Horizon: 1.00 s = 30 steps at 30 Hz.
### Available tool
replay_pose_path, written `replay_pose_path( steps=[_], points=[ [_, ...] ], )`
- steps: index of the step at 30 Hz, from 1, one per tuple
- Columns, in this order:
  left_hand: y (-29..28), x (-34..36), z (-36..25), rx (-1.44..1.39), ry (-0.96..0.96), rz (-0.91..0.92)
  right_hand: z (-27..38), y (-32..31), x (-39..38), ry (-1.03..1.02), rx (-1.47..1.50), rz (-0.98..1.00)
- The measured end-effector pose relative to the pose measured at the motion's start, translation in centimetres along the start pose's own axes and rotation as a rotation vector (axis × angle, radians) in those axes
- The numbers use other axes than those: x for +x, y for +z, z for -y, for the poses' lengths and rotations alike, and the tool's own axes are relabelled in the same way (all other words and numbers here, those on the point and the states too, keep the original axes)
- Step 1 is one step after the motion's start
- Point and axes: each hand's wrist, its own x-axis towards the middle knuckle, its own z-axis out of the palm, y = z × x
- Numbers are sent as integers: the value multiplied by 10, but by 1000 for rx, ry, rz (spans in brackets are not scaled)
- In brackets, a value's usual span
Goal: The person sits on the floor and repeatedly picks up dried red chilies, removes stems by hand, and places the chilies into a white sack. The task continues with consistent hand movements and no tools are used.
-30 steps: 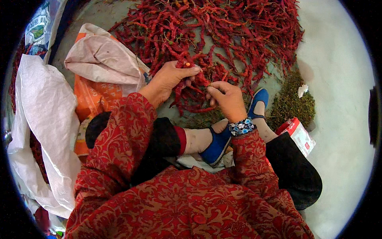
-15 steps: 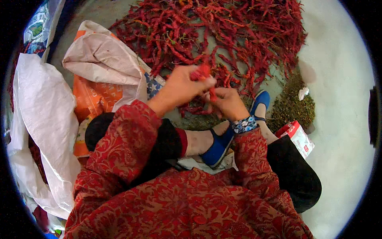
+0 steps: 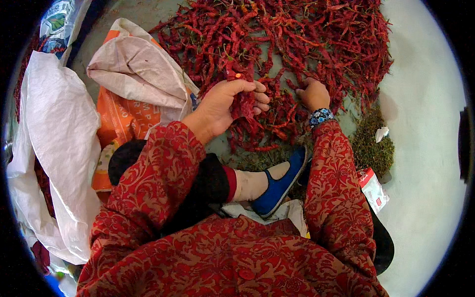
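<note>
Dried red chili peppers (image 3: 243,103) lie in my left hand (image 3: 217,106), the thumb across them and the fingers curled with their tips showing. At the near part of a big heap of dried red chilies (image 3: 326,29) is my right hand (image 3: 314,95), back upward, thumb and fingers bent down among the pods. Whatever its fingertips pinch is hidden by the hand. A blue patterned band (image 3: 321,117) circles the right wrist. More loose chilies (image 3: 269,131) lie between the two hands, some with green stems.
To the left stand an orange and white woven sack (image 3: 126,116) and a white sack (image 3: 62,128). Right of my right arm are a mound of greenish stem scraps (image 3: 372,148), a crumpled white scrap (image 3: 381,133) and a red and white packet (image 3: 373,190). My blue shoe (image 3: 279,183) is close below.
My hands have come apart. The right one has gone forward and right to the chili heap; the left has turned and loosened, still with chilies in it. The whole view has shifted slightly.
</note>
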Motion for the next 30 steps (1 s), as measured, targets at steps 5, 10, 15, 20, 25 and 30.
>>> replay_pose_path(
  steps=[5, 10, 15, 20, 25, 30],
  points=[
    [-3, 4, 5, 19, -24, -1, 2, 7, -14, -153, -89, -136],
    [-2, 4, 5, 147, 18, -51, -4, -19, -28, -78, -101, -89],
    [-2, 3, 4, 303, 39, -73, -19, -67, -57, 15, 273, 45],
    [4, 1, 15, 438, -33, -59, 5, -53, -111, 284, 1586, 304],
    [3, -4, 20, 445, -46, -41, 76, -38, -137, 290, 1706, 419],
    [-2, -1, 20, 478, -103, -6, 95, -35, -148, 266, 1668, 479]
  ],
)
